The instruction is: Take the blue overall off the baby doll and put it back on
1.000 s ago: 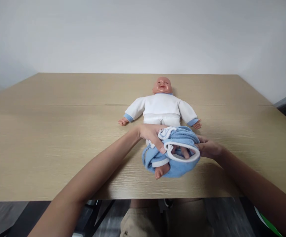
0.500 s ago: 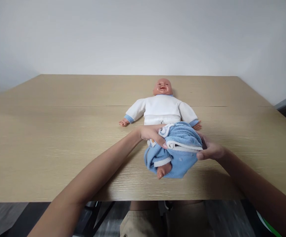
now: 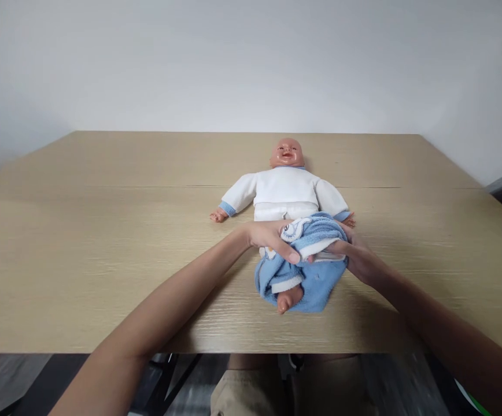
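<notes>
- Two bare forearms reach across the near edge of a pale wooden table (image 3: 103, 242). The bottom of the frame cuts both off short of the elbow.
- Below the table edge, left of centre, a lap in tan trousers (image 3: 251, 396) shows only as a blurred strip. The dark shapes beside it are too smeared to identify.
- The left hand (image 3: 272, 236) is closed, thumb and fingers pinching the white-trimmed waistband of a blue garment (image 3: 318, 283). The palm faces down and is out of sight.
- A doll (image 3: 284, 188) in a white top with blue cuffs lies on its back at mid-table, head toward the far edge and arms spread. Its hand on the picture's right is mostly hidden behind the bunched cloth.
- The blue garment sits gathered over the doll's hips and legs, close to the table's near edge.
- One bare foot (image 3: 289, 299) pokes from a white-cuffed leg opening, while the other leg and foot are lost inside the fabric.
- A small printed patch (image 3: 292, 229) near the waistband is too small to read.
- The right hand (image 3: 357, 259) grips the garment's opposite side, thumb laid along the waistband. Its fingers are tucked under the cloth and cannot be seen.
- At the lower right corner, a green-edged object (image 3: 476, 400) is cut off by the frame and cannot be identified.
</notes>
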`<state>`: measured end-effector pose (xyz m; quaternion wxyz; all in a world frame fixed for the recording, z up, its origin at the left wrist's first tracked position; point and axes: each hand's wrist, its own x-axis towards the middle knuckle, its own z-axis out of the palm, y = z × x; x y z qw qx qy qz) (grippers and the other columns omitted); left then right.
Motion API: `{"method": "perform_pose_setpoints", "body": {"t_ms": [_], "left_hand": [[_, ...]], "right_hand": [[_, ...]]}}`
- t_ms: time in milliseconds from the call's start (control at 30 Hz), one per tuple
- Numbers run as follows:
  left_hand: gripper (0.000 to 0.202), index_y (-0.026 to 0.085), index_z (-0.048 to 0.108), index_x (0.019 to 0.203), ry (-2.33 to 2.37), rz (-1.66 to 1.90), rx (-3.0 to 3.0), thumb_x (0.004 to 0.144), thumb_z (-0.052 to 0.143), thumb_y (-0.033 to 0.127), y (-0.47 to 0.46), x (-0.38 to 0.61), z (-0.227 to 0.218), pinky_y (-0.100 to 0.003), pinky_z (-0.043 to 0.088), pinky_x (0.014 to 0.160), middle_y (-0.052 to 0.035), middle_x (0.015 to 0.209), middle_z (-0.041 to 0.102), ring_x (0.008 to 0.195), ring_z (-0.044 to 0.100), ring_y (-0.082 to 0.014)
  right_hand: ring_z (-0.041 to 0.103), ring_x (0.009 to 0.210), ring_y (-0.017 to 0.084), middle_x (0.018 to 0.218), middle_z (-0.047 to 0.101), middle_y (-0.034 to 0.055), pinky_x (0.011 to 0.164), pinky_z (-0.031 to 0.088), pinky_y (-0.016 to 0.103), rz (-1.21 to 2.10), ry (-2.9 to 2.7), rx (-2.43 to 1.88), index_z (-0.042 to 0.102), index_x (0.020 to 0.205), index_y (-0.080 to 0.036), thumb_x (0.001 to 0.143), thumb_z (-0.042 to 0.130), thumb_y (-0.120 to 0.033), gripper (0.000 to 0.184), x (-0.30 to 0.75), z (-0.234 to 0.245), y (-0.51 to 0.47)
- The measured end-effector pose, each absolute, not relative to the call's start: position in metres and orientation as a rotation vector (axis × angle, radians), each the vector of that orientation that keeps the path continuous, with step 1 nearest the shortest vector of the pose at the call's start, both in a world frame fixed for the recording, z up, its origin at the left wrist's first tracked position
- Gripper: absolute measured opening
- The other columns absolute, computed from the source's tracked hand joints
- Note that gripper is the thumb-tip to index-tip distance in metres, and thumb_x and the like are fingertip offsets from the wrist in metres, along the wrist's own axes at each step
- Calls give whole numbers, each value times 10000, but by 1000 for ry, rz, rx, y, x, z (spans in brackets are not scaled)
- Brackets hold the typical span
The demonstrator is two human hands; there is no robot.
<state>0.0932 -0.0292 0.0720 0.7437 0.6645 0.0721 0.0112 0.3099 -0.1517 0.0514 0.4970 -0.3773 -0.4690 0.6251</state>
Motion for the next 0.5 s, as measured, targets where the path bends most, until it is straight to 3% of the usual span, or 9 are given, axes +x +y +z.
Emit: {"method": "perform_pose_setpoints", "body": {"t_ms": [100, 233, 333, 500], "left_hand": [[522, 181, 777, 777, 230, 85, 1468, 505, 1098, 491, -31, 95, 71, -271, 610, 834, -26, 769, 769, 830, 719, -201], [508, 180, 803, 924, 265, 50, 1592, 585, 1048, 468, -37, 98, 78, -305, 591, 955, -23, 952, 811, 978, 741, -218], [442, 171, 778, 998, 291, 29, 1714, 702, 949, 450, -45, 101, 90, -301, 568, 846, -14, 941, 784, 911, 720, -211], [272, 193, 645, 912, 409, 36, 2066, 791, 774, 399, -72, 106, 112, -306, 457, 738, 3, 834, 689, 782, 638, -192]], "right_hand": [[721, 985, 253, 1056, 805, 37, 932, 589, 372, 1522, -1077, -983, 797, 1152, -241, 882, 854, -402, 320, 314, 47, -152], [740, 1066, 296, 1170, 833, 61, 935, 601, 400, 1482, -1079, -1104, 821, 1225, -242, 903, 852, -428, 373, 322, 44, -169], [746, 1084, 318, 1202, 841, 81, 903, 613, 407, 1389, -1054, -1233, 819, 1282, -250, 895, 885, -482, 457, 318, 41, -201], [749, 1197, 353, 1274, 837, 100, 979, 627, 414, 1228, -921, -1428, 808, 1322, -260, 878, 912, -536, 533, 286, 31, -260]]}}
